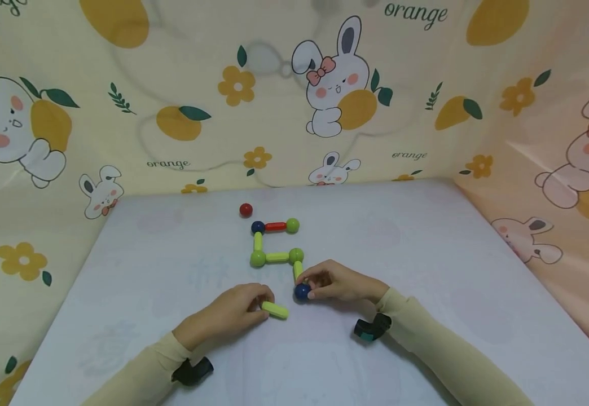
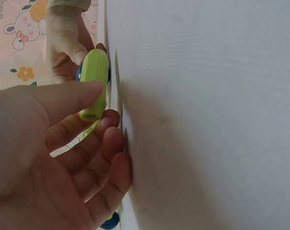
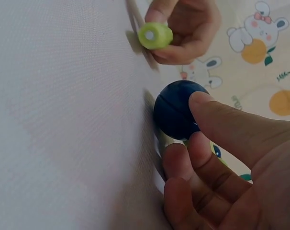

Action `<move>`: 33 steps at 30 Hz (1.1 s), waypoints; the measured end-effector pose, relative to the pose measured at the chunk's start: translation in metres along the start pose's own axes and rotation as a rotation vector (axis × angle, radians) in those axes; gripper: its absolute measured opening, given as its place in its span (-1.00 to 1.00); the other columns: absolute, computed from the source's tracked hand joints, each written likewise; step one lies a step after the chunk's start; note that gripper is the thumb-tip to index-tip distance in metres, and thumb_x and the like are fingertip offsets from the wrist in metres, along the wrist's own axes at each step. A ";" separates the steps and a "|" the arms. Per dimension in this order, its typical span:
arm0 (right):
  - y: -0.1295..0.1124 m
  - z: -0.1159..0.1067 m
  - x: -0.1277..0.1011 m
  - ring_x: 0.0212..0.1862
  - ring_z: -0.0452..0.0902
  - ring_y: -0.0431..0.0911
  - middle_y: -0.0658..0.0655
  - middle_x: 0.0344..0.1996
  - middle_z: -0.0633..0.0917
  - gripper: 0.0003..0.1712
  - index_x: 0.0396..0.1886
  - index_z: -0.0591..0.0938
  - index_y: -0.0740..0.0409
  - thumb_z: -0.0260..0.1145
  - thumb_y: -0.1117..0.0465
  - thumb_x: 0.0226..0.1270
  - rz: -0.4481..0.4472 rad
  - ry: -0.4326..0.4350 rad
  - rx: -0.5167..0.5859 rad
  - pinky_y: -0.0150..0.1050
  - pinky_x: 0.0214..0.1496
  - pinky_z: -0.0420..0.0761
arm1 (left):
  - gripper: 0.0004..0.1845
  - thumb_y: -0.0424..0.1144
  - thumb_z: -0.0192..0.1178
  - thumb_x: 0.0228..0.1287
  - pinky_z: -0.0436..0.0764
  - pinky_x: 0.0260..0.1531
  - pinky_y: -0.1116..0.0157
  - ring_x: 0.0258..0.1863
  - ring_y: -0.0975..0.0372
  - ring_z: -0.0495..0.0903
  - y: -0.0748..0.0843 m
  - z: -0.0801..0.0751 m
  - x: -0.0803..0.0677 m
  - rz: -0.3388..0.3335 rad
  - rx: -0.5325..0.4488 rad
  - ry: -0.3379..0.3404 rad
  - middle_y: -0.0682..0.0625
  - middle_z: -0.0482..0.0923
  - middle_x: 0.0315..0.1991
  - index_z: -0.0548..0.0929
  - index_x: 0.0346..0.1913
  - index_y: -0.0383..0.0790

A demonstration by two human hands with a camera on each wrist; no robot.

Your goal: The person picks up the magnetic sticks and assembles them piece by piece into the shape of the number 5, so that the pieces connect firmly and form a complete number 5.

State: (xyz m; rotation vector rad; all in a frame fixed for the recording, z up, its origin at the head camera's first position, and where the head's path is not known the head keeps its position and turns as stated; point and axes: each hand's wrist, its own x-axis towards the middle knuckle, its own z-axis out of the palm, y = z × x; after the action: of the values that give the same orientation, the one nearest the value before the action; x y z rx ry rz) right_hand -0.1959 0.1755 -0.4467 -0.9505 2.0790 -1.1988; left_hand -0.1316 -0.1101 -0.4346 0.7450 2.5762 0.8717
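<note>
I see a chain of plastic rods and balls laid flat on the white bench (image 1: 426, 270), ends touching. My right hand (image 1: 337, 282) pinches the dark blue plastic ball (image 1: 302, 291) at the chain's near end, steadying it there. My left hand (image 1: 233, 313) pinches a loose lime-green plastic rod (image 1: 275, 309) just beside that ball.

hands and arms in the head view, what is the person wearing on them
Both arms wear long, close-fitting pale cream sleeves that end at the wrists. The left hand and right hand are bare, with no gloves or rings visible. A small black camera unit sits at the left wrist; a black one with a teal edge sits at the right.
</note>
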 end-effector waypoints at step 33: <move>0.001 0.001 0.000 -0.29 0.45 -0.25 0.01 -0.35 0.55 -0.63 0.18 0.65 0.25 0.34 0.32 0.40 -0.026 -0.003 -0.018 -0.44 -0.23 0.50 | -0.83 -0.28 0.39 0.24 0.46 -0.37 0.34 -0.39 0.28 0.47 0.007 0.008 0.022 -0.113 -0.073 0.147 0.08 0.62 -0.30 0.65 -0.14 -0.10</move>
State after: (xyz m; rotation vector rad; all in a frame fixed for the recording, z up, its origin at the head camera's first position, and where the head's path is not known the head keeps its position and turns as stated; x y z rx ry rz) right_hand -0.1956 0.1755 -0.4476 -0.9900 2.0845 -1.1927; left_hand -0.1437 -0.0894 -0.4390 0.5280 2.6672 1.0123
